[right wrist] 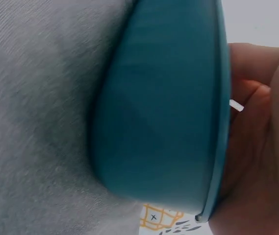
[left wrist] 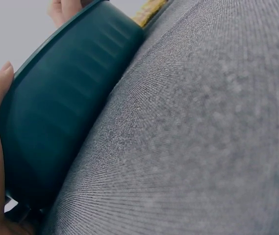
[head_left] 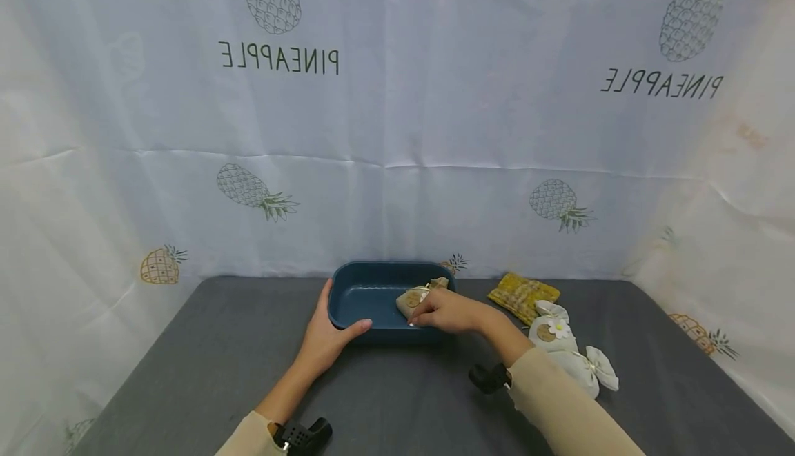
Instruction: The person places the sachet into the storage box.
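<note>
A dark blue rectangular basin (head_left: 391,336) stands at the far middle of the table. My left hand (head_left: 327,337) grips its left end, thumb along the near rim and fingers up the left side; the left wrist view shows the thumb against the basin wall (left wrist: 65,83). Over the basin's right part, my right hand (head_left: 452,310) holds a small beige drawstring sachet (head_left: 408,299) with curled fingers. The sachet's gathered top pokes out behind the hand, and much of it is covered. From the right wrist, the basin's side (right wrist: 164,107) hides the fingertips.
Right of the basin lie a yellow patterned sachet (head_left: 518,296), a white pouch with a flower (head_left: 555,332) and another white pouch (head_left: 577,366), partly behind the right forearm. A pineapple-print curtain (head_left: 397,118) hangs at the table's back edge. Grey cloth covers the table (head_left: 397,401).
</note>
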`<state>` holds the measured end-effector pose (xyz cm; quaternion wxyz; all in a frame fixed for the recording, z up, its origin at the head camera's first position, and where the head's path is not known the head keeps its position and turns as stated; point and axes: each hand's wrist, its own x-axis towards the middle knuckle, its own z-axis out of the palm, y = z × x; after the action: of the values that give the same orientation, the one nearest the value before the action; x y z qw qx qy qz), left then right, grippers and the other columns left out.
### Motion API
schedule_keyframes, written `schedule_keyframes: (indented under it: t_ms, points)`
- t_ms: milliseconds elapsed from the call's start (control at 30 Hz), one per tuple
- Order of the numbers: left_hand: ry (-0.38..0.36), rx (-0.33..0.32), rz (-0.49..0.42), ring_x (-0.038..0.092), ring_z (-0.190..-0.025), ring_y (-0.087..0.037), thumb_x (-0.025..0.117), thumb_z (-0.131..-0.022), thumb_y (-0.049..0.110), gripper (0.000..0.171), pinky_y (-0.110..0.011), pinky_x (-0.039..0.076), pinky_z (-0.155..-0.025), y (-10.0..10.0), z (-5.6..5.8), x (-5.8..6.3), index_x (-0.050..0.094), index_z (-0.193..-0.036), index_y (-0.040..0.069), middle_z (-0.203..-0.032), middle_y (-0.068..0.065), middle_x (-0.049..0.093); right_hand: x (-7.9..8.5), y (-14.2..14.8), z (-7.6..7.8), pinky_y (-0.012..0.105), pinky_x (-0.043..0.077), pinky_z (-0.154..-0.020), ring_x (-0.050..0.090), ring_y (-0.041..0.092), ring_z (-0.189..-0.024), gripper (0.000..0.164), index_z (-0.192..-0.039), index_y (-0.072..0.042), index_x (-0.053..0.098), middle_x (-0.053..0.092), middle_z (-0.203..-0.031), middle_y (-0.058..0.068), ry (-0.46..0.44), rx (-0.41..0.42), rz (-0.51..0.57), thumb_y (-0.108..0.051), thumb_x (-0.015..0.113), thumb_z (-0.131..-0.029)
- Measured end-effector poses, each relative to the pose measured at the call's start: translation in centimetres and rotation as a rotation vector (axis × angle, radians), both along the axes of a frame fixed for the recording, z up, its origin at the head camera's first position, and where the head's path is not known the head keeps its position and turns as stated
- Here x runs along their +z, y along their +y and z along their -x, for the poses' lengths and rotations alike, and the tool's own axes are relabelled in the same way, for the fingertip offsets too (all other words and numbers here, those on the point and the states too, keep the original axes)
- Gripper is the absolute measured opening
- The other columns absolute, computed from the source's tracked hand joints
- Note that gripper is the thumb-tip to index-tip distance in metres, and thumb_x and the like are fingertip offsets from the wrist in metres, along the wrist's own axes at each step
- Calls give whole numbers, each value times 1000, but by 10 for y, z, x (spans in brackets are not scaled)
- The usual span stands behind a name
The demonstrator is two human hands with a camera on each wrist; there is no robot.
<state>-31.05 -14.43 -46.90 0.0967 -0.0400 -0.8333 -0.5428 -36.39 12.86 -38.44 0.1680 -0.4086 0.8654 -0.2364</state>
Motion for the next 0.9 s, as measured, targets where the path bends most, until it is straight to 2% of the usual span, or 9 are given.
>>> schedule_keyframes:
  t_ms: [67,200,367,467,567,633,700,800,900]
  points:
    - [0,-3,1,26,-153,-45,83,-82,42,115,-70,28,-116,0,0,0,7,-164,15,-169,-19,18,1,-1,0,23,46,-68,60,13,-72,28,-113,-5,78,77,-110,9,-23,-14,-13,-21,57,-102]
    - [-3,-2,0,26,-152,-45,82,-82,42,115,-70,28,-116,1,1,0,7,-164,16,-169,-19,19,1,-4,2,20,43,-63,52,5,-64,24,-110,-7,79,79,-105,8,-16,-16,-27,-18,60,-101]
    - [-7,0,-3,26,-152,-45,82,-82,44,114,-70,28,-116,1,2,-1,7,-164,16,-169,-18,19,2,-6,3,18,51,-68,68,4,-80,19,-109,-8,80,80,-103,5,37,-7,-38,-13,64,-99]
    - [-5,-5,-1,27,-152,-45,82,-82,43,115,-70,28,-116,0,2,-2,7,-164,16,-169,-19,19,0,-6,2,19,54,-71,70,5,-83,20,-109,-7,79,79,-101,6,60,-11,-25,-15,65,-99]
    - [-4,-9,-1,26,-152,-44,82,-83,43,115,-69,28,-116,0,2,-2,6,-164,16,-169,-18,18,-3,-5,0,18,46,-63,56,1,-63,24,-97,-4,79,69,-74,-4,70,-15,10,-21,62,-101]
    - [-2,-9,-5,26,-153,-44,82,-82,42,115,-69,28,-117,0,2,-2,6,-164,16,-169,-18,18,-4,-3,-2,19,42,-61,47,1,-58,27,-94,-4,78,59,-67,-6,98,-21,44,-23,60,-102]
    - [3,-9,-3,27,-152,-44,82,-82,42,115,-69,28,-117,0,2,-2,6,-164,15,-169,-19,19,-3,-1,-6,19,41,-60,44,-1,-58,29,-95,-4,78,58,-67,-7,121,-45,78,-25,59,-103]
    - [4,-10,-7,26,-153,-44,82,-82,42,114,-69,27,-117,0,2,-2,6,-164,16,-169,-18,19,0,5,-11,21,49,-66,58,-1,-70,27,-111,-8,78,75,-92,-1,161,-107,119,-26,59,-103]
    - [9,-12,-16,26,-153,-44,82,-82,41,114,-70,27,-117,-1,2,-1,7,-164,16,-169,-18,19,5,13,-14,24,53,-68,65,5,-79,30,-116,-9,77,77,-104,3,179,-171,159,-29,59,-103]
